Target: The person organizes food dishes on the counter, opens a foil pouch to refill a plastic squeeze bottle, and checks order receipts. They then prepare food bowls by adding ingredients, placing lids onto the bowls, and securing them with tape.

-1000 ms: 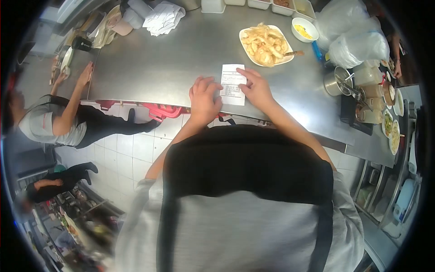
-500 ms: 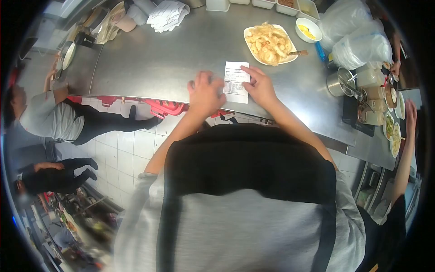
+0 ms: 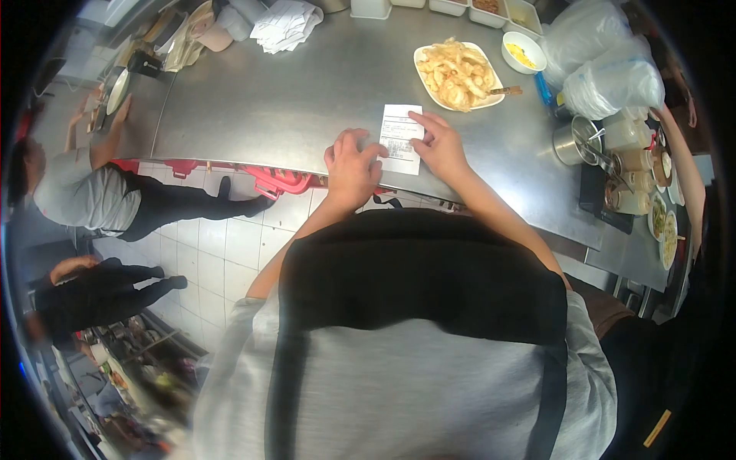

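Observation:
A printed paper receipt (image 3: pixel 399 123) lies flat on the steel counter near its front edge. My right hand (image 3: pixel 442 147) holds it at the right side, with one fingertip and the thumb pressed on the paper. On the other side, my left hand (image 3: pixel 354 165) rests at the counter edge. Its fingers are bent and somewhat apart, and one tip reaches the receipt's left edge. Beyond the right hand stands a white plate (image 3: pixel 497 102) piled with pale golden fried food (image 3: pixel 458 73), with a tag-like strip (image 3: pixel 506 90) at its right rim.
A white bowl (image 3: pixel 524 52) with yellow food, plastic bags (image 3: pixel 613 77) and a metal pot (image 3: pixel 575 144) stand at the right. Folded white cloths (image 3: pixel 285 27) lie at the back left. Red plastic stools (image 3: pixel 280 182) sit under the counter. Co-workers (image 3: pixel 84 195) stand at left; another's arm (image 3: pixel 685 153) reaches in at right.
My left hand has shifted slightly right, its fingers now at the receipt's edge. The receipt and right hand stay put. The co-worker at right has moved, the arm now farther back.

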A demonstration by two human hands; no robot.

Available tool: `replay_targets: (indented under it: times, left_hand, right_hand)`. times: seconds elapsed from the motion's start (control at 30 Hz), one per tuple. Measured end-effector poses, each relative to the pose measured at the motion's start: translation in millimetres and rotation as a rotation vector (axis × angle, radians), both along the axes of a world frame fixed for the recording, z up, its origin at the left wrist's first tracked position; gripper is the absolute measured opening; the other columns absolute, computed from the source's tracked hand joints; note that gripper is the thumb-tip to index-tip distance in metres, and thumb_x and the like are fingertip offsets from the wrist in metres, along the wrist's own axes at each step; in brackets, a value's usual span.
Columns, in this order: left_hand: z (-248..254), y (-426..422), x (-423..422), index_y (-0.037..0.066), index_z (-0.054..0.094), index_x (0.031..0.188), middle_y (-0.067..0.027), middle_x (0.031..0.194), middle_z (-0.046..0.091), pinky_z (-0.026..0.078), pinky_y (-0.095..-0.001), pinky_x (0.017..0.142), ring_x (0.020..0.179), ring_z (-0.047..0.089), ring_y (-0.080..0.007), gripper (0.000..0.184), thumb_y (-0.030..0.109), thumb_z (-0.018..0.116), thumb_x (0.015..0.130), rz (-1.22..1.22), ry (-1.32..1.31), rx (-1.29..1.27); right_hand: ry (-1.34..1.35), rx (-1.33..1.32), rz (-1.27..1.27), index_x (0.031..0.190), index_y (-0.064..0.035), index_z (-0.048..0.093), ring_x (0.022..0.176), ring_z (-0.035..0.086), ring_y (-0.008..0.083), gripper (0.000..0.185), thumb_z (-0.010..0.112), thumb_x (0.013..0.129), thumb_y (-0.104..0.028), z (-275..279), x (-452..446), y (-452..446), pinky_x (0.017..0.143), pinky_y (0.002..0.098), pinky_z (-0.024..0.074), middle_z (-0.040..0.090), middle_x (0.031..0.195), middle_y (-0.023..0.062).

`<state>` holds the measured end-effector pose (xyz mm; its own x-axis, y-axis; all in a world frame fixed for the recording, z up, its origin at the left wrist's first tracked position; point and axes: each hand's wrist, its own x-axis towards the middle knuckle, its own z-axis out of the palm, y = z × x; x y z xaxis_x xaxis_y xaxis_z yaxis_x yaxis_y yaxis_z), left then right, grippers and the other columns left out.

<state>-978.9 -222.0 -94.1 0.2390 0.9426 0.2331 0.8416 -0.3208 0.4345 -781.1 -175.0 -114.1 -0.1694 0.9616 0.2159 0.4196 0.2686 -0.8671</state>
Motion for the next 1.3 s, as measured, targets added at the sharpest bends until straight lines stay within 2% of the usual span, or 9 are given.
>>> replay_targets:
  times: [0.2, 0.43, 0.53, 0.67, 0.83, 1.13, 1.2, 1.27, 1.3]
  left_hand:
    - [27, 11, -19, 0.015, 0.061, 0.096, -0.0111, 0.119, 0.045, 0.032, -0.0508, 0.094, 0.119, 0.039, -0.0320, 0.034, 0.029, 0.074, 0.068, 0.170, 0.300, 0.060]
    - [2, 26, -34, 0.005, 0.056, 0.097, -0.0199, 0.110, 0.048, 0.037, -0.0485, 0.087, 0.102, 0.045, -0.0399, 0.037, 0.025, 0.072, 0.071, 0.058, -0.062, 0.265]
    - [-16, 27, -14, 0.004, 0.057, 0.103, -0.0226, 0.117, 0.046, 0.036, -0.0531, 0.090, 0.109, 0.042, -0.0441, 0.040, 0.024, 0.072, 0.071, -0.036, -0.055, 0.377]
    - [-14, 31, -3, 0.010, 0.059, 0.100, -0.0172, 0.122, 0.046, 0.031, -0.0530, 0.098, 0.120, 0.037, -0.0415, 0.038, 0.026, 0.073, 0.069, -0.072, -0.074, 0.301]
    - [-12, 20, -2, 0.010, 0.060, 0.099, -0.0161, 0.121, 0.046, 0.030, -0.0535, 0.098, 0.121, 0.036, -0.0408, 0.036, 0.025, 0.073, 0.069, -0.048, -0.090, 0.329]
    - [-10, 17, -3, 0.009, 0.060, 0.099, -0.0173, 0.120, 0.046, 0.030, -0.0537, 0.098, 0.122, 0.035, -0.0399, 0.039, 0.026, 0.073, 0.067, 0.004, -0.093, 0.282]
    - [-21, 23, -7, 0.008, 0.059, 0.100, -0.0175, 0.121, 0.046, 0.030, -0.0536, 0.098, 0.122, 0.036, -0.0394, 0.042, 0.026, 0.075, 0.065, 0.001, 0.018, 0.207]
    - [-14, 22, -7, 0.008, 0.056, 0.105, -0.0169, 0.122, 0.047, 0.031, -0.0528, 0.098, 0.122, 0.037, -0.0390, 0.047, 0.028, 0.074, 0.066, 0.002, -0.015, 0.258]
    - [-9, 23, -8, 0.008, 0.056, 0.106, -0.0161, 0.121, 0.048, 0.032, -0.0513, 0.098, 0.122, 0.038, -0.0377, 0.046, 0.028, 0.074, 0.068, -0.017, -0.058, 0.272]
  right_hand:
    - [-0.013, 0.027, -0.005, 0.117, -0.0077, 0.060, 0.061, 0.059, 0.0184, 0.048, 0.066, 0.069, -0.005, 0, 1, 2, 0.064, 0.0302, 0.0504, 0.056, 0.119, 0.0191]
    - [-0.117, 0.306, 0.254, 0.117, -0.0116, 0.060, 0.107, 0.057, 0.0318, 0.049, 0.052, 0.074, 0.009, 17, 9, 1, 0.091, 0.0364, 0.0469, 0.057, 0.119, 0.0141]
    - [-0.243, 0.570, 0.356, 0.112, -0.0117, 0.061, 0.103, 0.059, 0.0276, 0.045, 0.056, 0.071, 0.006, 134, 29, 17, 0.086, 0.0351, 0.0489, 0.058, 0.115, 0.0110]
    - [-0.230, 1.082, -0.042, 0.093, -0.0053, 0.063, 0.087, 0.063, 0.0216, 0.025, 0.058, 0.071, 0.006, 360, 92, 80, 0.075, 0.0306, 0.0502, 0.063, 0.091, 0.0078]
    - [0.315, 1.256, -0.258, 0.094, 0.0011, 0.066, 0.083, 0.061, 0.0114, 0.018, 0.057, 0.078, 0.004, 524, 169, 115, 0.077, 0.0238, 0.0482, 0.067, 0.091, 0.0058]
    - [0.409, 0.954, -0.503, 0.093, 0.0025, 0.069, 0.082, 0.061, 0.0172, 0.018, 0.065, 0.075, 0.003, 615, 241, 172, 0.076, 0.0254, 0.0484, 0.067, 0.094, 0.0107]
    - [0.411, 1.047, -0.627, 0.095, -0.0012, 0.070, 0.081, 0.061, 0.0163, 0.018, 0.067, 0.077, -0.005, 625, 243, 183, 0.075, 0.0257, 0.0481, 0.068, 0.092, 0.0079]
    - [-0.072, 1.097, -1.071, 0.095, -0.0080, 0.070, 0.086, 0.063, 0.0203, 0.022, 0.066, 0.080, -0.024, 628, 236, 177, 0.081, 0.0328, 0.0475, 0.068, 0.091, 0.0075]
    - [-0.118, 1.228, -0.956, 0.096, -0.0113, 0.071, 0.089, 0.064, 0.0212, 0.028, 0.066, 0.080, -0.034, 636, 271, 209, 0.083, 0.0345, 0.0471, 0.069, 0.093, 0.0077]
